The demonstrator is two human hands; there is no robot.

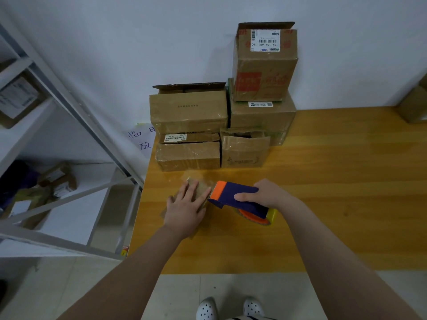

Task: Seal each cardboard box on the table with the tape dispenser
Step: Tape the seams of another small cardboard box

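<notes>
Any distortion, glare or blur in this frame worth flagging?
Head view: wide-angle distortion slants the shelf frame at left; pale glare on the table just before the stacked boxes; the small box under the left hand looks smeared and soft; the tape dispenser is crisp.

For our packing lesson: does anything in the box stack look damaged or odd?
The top box is creased with a flap standing up, and the small front box has a crumpled, gaping top. Neither looks sealed.
</notes>
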